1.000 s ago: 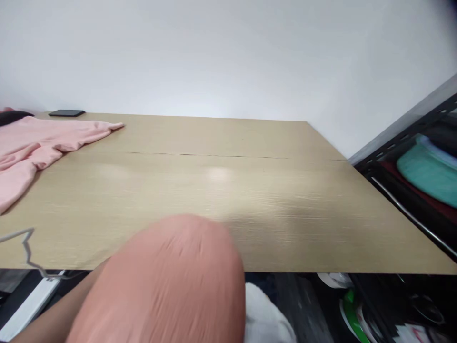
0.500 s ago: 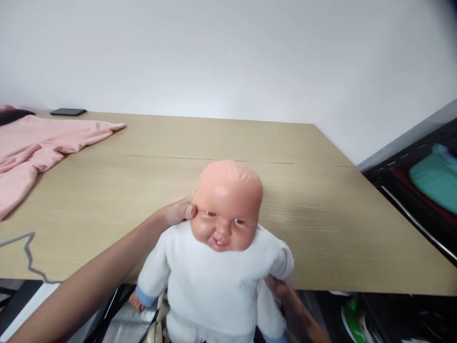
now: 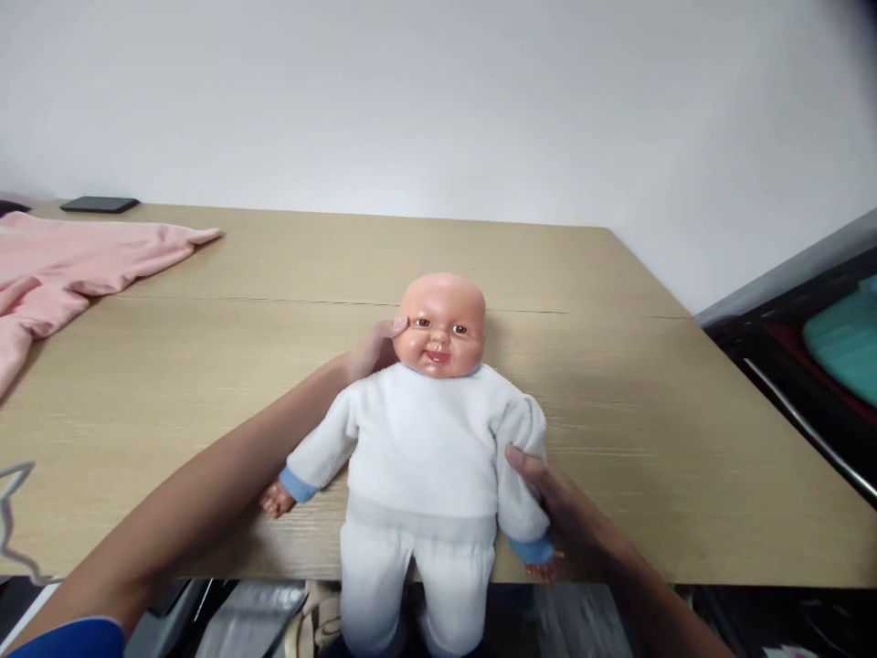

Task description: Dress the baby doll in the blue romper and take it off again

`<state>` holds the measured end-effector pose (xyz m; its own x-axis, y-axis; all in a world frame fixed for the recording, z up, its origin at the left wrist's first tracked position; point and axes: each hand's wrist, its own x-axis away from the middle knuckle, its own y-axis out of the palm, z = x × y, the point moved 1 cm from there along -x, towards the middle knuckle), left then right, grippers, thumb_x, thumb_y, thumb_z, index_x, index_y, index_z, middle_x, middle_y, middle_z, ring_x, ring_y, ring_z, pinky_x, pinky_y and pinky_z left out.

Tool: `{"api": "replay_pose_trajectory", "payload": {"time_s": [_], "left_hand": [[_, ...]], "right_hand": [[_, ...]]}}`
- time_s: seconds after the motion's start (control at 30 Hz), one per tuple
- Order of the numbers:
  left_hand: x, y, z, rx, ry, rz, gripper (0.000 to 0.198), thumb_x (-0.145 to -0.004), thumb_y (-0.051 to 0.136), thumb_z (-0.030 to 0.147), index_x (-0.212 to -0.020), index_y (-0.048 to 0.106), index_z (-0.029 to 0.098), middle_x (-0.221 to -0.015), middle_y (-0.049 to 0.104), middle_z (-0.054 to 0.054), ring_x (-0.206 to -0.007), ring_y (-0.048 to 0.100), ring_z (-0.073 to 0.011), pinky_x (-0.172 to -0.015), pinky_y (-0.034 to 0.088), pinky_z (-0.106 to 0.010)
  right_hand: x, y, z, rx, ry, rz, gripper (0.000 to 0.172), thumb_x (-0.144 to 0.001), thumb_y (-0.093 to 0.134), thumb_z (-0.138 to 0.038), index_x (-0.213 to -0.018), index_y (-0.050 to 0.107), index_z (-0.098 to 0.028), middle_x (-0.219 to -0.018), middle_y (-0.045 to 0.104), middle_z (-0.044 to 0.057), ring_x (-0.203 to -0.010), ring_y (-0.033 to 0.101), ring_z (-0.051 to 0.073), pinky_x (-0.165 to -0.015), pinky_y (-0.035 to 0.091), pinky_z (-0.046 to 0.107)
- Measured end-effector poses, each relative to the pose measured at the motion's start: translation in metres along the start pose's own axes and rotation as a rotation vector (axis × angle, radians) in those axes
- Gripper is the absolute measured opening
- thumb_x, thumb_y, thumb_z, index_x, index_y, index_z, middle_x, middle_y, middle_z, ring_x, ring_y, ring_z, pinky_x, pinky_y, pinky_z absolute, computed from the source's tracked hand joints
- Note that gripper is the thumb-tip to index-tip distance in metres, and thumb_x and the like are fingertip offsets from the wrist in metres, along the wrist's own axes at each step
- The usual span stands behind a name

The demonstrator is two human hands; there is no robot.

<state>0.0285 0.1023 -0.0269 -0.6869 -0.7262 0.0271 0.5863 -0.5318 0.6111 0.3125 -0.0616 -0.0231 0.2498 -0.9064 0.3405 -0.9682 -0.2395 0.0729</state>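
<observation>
Baby doll point(image 3: 422, 448) is btwn my two hands, facing up twd me, head & torso over the surface point(image 3: 637, 411), legs reaching past its front edge on my side. Can't tell if its back rests on the surface or is held just above. My L hand point(image 3: 370, 351) is at the side of its head: thumb by the eye & cheek, other fingers behind & mostly hidden, so it's gripping the head. My R hand point(image 3: 554, 486) has its upper arm, thumb on top of the white sleeve point(image 3: 519, 425), rest of the fingers out of sight behind; holding the arm thru the cloth. Doll's in a fuzzy white top w/ blue cuffs, plus white pants point(image 3: 449, 594); both its arms stick out to the sides, little hands showing. Over on the L, a wrinkled pink garment point(image 3: 89, 256) is spread on the surface, one pointed end twd the middle. Behind that, a dark flat object point(image 3: 100, 204) lies nr the back edge, by the pale wall point(image 3: 438, 110). Closer in, a grey bent wire point(image 3: 6, 512) is cut off by the L side of my view. Far R: teal cloth point(image 3: 846, 338) in a dark rack point(image 3: 760, 329) w/ a metal bar.
</observation>
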Motion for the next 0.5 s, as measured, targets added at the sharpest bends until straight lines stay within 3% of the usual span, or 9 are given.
{"api": "replay_pose_trajectory", "payload": {"time_s": [0.1,0.23,0.33,0.43,0.5], "left_hand": [[-0.012,-0.008,0.005,-0.044,0.022,0.066,0.061,-0.086,0.078,0.067,-0.126,0.081,0.022,-0.135,0.084,-0.007,-0.149,0.064,-0.0439,-0.129,0.050,-0.052],[-0.029,-0.022,0.011,-0.082,0.053,0.130,0.063,-0.085,0.077,0.067,-0.130,0.079,0.022,-0.134,0.084,-0.007,-0.152,0.062,-0.0437,-0.131,0.048,-0.053],[-0.044,-0.036,0.017,-0.118,0.091,0.179,0.062,-0.088,0.073,0.066,-0.132,0.078,0.022,-0.133,0.085,-0.008,-0.152,0.061,-0.0428,-0.132,0.047,-0.053],[-0.061,-0.049,0.025,-0.166,0.125,0.212,0.060,-0.093,0.068,0.064,-0.135,0.076,0.021,-0.133,0.085,-0.007,-0.153,0.061,-0.0404,-0.133,0.046,-0.051],[-0.073,-0.054,0.032,-0.188,0.133,0.219,0.060,-0.095,0.063,0.063,-0.137,0.074,0.021,-0.131,0.085,-0.006,-0.152,0.062,-0.0395,-0.132,0.047,-0.050]], "right_hand": [[-0.015,-0.009,-0.016,0.137,-0.031,0.003,0.054,-0.091,0.077,-0.074,-0.110,0.084,-0.024,-0.098,0.085,0.012,-0.122,0.076,0.044,-0.103,0.065,0.056],[-0.044,-0.024,-0.026,0.312,-0.062,-0.004,0.064,-0.088,0.075,-0.081,-0.114,0.083,-0.024,-0.107,0.085,0.012,-0.110,0.079,0.043,-0.100,0.066,0.058],[-0.067,-0.036,-0.030,0.383,-0.061,-0.034,0.072,-0.091,0.071,-0.083,-0.127,0.080,-0.022,-0.126,0.083,0.013,-0.121,0.076,0.044,-0.109,0.063,0.059],[-0.084,-0.049,-0.033,0.427,-0.125,-0.044,0.081,-0.094,0.073,-0.077,-0.153,0.065,-0.022,-0.154,0.072,0.012,-0.145,0.065,0.041,-0.124,0.053,0.058],[-0.089,-0.057,-0.036,0.507,-0.148,-0.045,0.087,-0.093,0.074,-0.074,-0.160,0.059,-0.022,-0.162,0.066,0.013,-0.151,0.061,0.041,-0.127,0.051,0.057]]}}
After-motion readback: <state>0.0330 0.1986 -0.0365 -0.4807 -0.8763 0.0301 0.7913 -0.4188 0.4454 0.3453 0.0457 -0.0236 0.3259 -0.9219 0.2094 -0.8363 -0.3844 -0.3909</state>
